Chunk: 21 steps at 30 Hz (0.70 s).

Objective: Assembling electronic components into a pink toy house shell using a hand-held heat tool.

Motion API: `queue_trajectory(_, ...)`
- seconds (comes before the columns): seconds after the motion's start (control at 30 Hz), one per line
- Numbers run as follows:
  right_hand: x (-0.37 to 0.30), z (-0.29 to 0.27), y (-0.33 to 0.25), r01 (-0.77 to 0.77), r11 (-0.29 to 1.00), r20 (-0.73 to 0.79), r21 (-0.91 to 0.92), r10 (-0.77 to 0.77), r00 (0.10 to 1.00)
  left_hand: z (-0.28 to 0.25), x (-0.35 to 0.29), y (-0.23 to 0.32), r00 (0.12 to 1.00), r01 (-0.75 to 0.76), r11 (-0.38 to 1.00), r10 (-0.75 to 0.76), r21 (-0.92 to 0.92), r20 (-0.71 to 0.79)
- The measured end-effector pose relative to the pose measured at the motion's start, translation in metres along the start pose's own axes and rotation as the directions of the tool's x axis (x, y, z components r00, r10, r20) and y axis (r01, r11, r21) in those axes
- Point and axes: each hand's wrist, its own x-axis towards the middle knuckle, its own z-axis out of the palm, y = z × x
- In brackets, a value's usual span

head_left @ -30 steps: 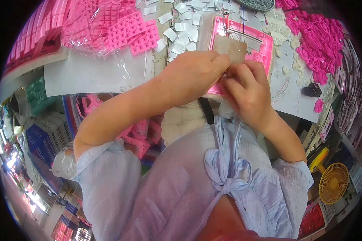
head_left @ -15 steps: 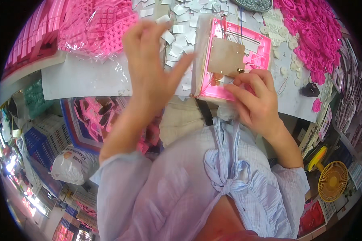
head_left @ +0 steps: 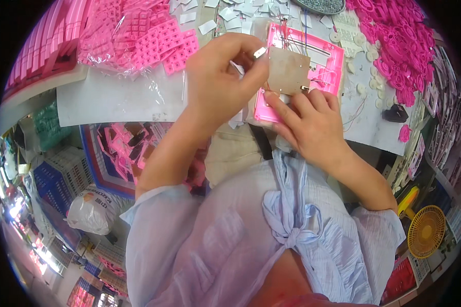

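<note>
A pink plastic casing (head_left: 334,66) with a brown circuit board (head_left: 290,70) and thin wires inside lies on the table in front of me. My left hand (head_left: 217,82) is at its left side, pinching a small white piece (head_left: 260,52) between thumb and fingers. What exactly the piece is cannot be made out. My right hand (head_left: 312,120) grips the near edge of the casing. Its index finger reaches inside, pointing at the near left corner below the board, and its fingertips partly cover that part of the casing.
White paper squares (head_left: 207,26) lie scattered behind my left hand. Pink grid-like parts (head_left: 159,43) in clear plastic are at the left. Magenta parts (head_left: 399,51), cream discs (head_left: 376,82) and a black block (head_left: 395,114) lie at the right. A blue-rimmed crate (head_left: 95,169) of pink pieces stands below the table edge.
My left hand came from the paper squares rightward to the casing, now pinching a small white piece. My right hand shifted slightly left, its index finger now at the casing's near left corner.
</note>
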Motion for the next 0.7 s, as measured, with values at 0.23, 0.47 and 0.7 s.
queue_trajectory(0.23, 0.004, -0.022, 0.007, 0.026, 0.989, 0.13, 0.146, -0.045, 0.99, 0.012, -0.007, 0.002, 0.886, 0.464, 0.784, -0.407, -0.411, 0.223)
queue_trajectory(0.47, 0.005, -0.035, 0.033, -0.046, 0.806, -0.228, 0.59, 0.222, 0.948, 0.01, -0.026, 0.018, 0.904, 0.27, 0.962, -0.24, -0.037, 0.353)
queue_trajectory(0.7, -0.005, -0.035, 0.046, 0.085, 0.951, -0.312, 0.297, 0.012, 0.95, 0.023, -0.019, 0.027, 0.908, 0.153, 0.987, -0.158, 0.044, 0.388)
